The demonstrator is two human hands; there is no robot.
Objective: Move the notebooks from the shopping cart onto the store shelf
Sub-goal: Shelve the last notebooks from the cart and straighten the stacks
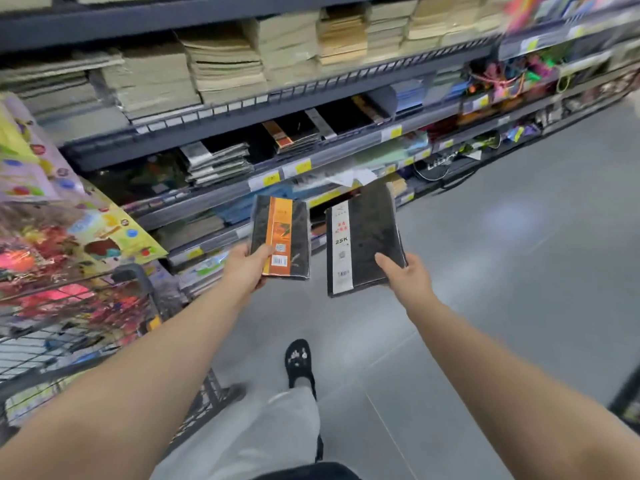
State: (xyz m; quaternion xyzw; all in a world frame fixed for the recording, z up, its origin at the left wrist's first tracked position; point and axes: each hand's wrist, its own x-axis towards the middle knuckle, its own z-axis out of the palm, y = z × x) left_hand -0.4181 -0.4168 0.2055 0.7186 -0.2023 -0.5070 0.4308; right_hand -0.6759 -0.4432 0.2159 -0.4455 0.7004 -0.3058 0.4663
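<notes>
While both arms reach out over the floor (519,209), left hand (244,270) pinches orange-band notebook (282,237) at its bottom corner; right hand (403,273) grips white-band notebook (363,237). Both held off the shelf (311,157), w/ cart (69,323) at left.

Head-worn wide-angle view, forward and down, near shelf (221,121)

Store aisle, shelves to the left

Grey polished floor (519,271) here, a soft glare patch (509,216) on it, thin seams crossing. Dark metal shelving (242,110) runs off rightward, yellow price tags (272,178) along its rails, tan paper stacks (225,67) up top
</notes>
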